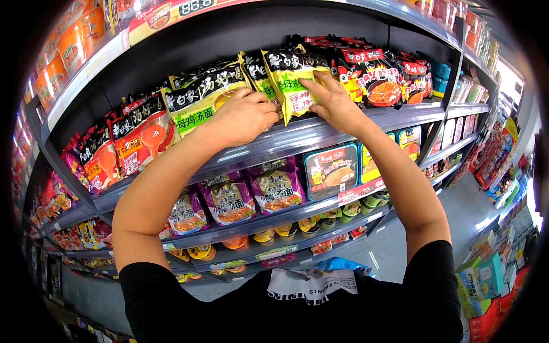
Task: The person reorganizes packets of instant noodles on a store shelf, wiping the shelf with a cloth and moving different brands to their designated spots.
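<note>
My left hand (246,115) rests with bent fingers against yellow and black noodle packets at the front of the middle shelf; its fingertips lie over the right edge of a large packet (188,100) and beside a packet partly hidden behind. My right hand (332,100) has its fingers spread on the front and right edge of another yellow, black and green noodle packet (286,81), which leans slightly and overhangs the shelf edge. Whether either hand grips a packet cannot be told. Black and red noodle packets (373,81) stand just right of my right hand.
Red and black noodle packets (143,130) stand at the left. The grey shelf edge (300,139) runs below my hands. On the shelf beneath are purple noodle packets (276,188) and a boxed noodle tray (331,171). Orange noodle tubs (81,38) stand above left. Stacked boxes (487,274) are at lower right.
</note>
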Demonstrator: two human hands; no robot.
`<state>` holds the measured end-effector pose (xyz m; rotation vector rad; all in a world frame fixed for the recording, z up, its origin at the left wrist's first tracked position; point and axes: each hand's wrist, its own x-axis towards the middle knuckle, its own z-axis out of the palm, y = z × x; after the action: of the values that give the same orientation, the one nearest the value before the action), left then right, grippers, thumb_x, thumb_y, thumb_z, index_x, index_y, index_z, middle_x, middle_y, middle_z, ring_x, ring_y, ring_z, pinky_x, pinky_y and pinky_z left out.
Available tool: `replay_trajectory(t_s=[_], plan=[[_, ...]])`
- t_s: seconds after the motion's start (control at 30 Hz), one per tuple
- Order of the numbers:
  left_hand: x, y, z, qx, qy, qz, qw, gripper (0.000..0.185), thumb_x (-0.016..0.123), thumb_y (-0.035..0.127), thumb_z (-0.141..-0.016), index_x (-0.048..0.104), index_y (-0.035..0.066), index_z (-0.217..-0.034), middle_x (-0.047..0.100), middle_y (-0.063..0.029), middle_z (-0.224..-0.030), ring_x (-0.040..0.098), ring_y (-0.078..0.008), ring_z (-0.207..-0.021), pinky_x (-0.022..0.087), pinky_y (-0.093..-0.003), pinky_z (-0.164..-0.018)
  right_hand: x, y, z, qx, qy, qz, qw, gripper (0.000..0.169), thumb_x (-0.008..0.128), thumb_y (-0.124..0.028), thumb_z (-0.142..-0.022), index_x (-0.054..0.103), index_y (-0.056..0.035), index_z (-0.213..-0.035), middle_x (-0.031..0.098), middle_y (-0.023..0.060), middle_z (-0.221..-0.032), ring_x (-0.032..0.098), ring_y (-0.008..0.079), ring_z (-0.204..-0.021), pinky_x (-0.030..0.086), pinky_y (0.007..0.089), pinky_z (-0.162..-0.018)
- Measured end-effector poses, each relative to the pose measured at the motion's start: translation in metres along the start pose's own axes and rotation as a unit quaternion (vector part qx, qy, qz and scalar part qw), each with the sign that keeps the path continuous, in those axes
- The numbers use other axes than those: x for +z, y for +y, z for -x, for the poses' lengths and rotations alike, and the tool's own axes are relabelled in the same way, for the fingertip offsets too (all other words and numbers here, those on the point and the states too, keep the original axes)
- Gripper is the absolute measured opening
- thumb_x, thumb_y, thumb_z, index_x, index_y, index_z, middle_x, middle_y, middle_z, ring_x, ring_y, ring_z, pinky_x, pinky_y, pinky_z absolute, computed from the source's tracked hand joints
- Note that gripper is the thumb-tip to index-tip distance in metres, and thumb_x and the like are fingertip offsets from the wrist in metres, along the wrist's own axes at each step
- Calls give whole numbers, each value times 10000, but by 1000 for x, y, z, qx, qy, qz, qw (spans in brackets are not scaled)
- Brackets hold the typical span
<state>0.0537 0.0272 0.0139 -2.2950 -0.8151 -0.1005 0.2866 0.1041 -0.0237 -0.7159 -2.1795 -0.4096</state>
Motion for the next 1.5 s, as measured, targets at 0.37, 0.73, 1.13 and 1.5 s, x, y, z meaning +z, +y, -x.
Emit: replay_trajectory(t_s=[0.37,0.73,1.13,1.5], plan=[[-31,-3,-15,-175,-87,96,976,322,544,104,-756,563,58,-1074,633,-131,-854,591,-232,-903,390,-344,-898,6,-3,18,-5,72,0,997,425,589,-173,-762,530,-164,-1182,419,205,-1237,423,378,-1104,345,400,-962],[6,6,-58,-480,196,730,444,360,631,225,-813,490,6,-1061,578,-64,-917,547,-133,-817,451,-264,-710,13,-27,31,-46,123,0,991,395,611,-117,-754,546,-176,-1139,432,127,-1230,412,365,-1112,376,416,-941],[4,14,-53,-349,525,696,343,71,421,75,-906,474,37,-935,567,-54,-878,564,-137,-750,487,-286,-656,4,-14,32,199,250,-324,890,342,556,-100,-828,468,-1,-1144,571,140,-1005,566,247,-914,455,321,-791],[-21,8,-43,-381,502,723,284,153,423,78,-906,480,2,-1026,573,-98,-945,584,-207,-850,498,-349,-741,-30,-51,29,232,166,-643,711,144,540,-175,-879,485,-43,-864,554,18,-707,538,69,-589,452,189,-526]])
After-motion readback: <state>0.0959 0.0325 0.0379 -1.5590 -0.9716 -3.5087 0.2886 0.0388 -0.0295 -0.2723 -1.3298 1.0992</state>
